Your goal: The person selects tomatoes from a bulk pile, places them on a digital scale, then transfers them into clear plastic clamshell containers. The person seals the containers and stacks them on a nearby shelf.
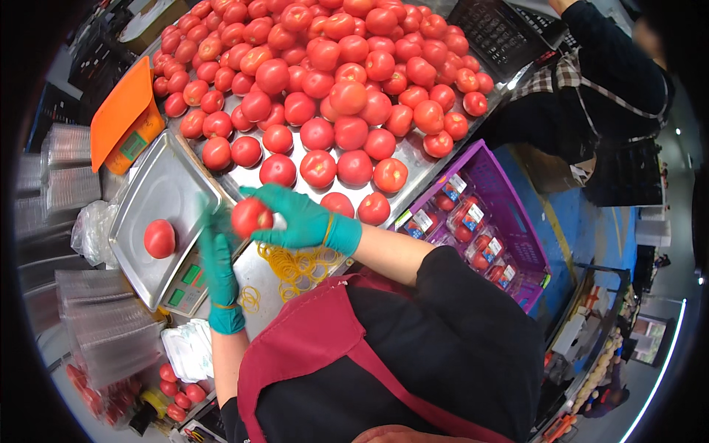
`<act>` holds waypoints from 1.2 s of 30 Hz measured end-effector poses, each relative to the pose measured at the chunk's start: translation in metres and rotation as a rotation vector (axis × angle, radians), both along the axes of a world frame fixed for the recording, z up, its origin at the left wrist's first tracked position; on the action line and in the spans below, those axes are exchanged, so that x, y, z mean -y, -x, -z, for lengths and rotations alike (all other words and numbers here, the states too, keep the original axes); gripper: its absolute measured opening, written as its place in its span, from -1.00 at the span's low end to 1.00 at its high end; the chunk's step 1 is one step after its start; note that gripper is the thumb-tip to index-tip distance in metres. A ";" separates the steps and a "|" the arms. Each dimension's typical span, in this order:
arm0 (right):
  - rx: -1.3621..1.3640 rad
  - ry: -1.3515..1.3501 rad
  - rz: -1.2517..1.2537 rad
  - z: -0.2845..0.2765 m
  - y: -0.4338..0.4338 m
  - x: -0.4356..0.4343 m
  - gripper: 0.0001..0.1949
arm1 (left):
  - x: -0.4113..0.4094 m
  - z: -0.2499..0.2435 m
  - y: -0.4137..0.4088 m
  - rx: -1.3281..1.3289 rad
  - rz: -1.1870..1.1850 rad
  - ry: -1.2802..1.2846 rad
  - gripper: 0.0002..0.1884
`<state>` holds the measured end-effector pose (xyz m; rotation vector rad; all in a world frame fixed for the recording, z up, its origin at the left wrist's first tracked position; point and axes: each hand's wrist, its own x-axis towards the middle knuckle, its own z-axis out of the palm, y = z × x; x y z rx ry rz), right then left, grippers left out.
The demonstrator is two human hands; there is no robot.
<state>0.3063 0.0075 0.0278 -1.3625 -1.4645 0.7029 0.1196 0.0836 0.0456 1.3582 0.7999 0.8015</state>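
A red tomato point(247, 217) is gripped by my right hand point(304, 217), which wears a green glove with a yellow rubber band round the wrist. Beside it, my left hand point(219, 266), gloved alike, is raised with its fingers extended and blurred; nothing shows in it. Another tomato point(159, 238) lies on the metal pan of a weighing scale point(133, 205), left of my hands. Beyond my hands a large heap of tomatoes point(332, 83) covers much of the metal table. Yellow rubber bands point(302, 268) lie loose on the tabletop close to my apron.
To the right, a purple crate point(512, 221) holds clear packs of tomatoes with labels. Stacked clear plastic trays point(105, 326) stand at the left, near an orange scale point(122, 119). A co-worker in dark clothes point(598, 88) stands at the upper right, by a black crate point(496, 36).
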 end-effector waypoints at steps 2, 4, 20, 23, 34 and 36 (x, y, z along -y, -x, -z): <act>0.138 -0.020 -0.081 -0.028 0.002 -0.006 -0.40 | 0.017 0.001 0.008 0.141 0.120 0.509 -0.28; 0.270 -0.119 0.148 -0.030 -0.036 -0.020 -0.45 | 0.012 -0.011 0.028 0.078 0.117 0.298 -0.25; 0.217 -0.326 -0.074 -0.030 0.045 -0.123 -0.34 | -0.077 0.043 0.144 -0.800 -0.704 -0.695 -0.43; 0.607 -0.162 -0.153 0.002 0.080 -0.153 -0.34 | -0.049 0.022 0.159 -0.648 -0.779 -0.798 -0.29; 0.142 -0.153 -0.011 0.017 0.045 -0.118 -0.62 | 0.251 -0.052 0.626 -2.266 -1.488 0.011 -0.38; -0.043 -0.032 0.014 0.006 0.069 -0.109 -0.67 | 0.355 -0.026 0.762 -1.764 -1.227 0.172 -0.54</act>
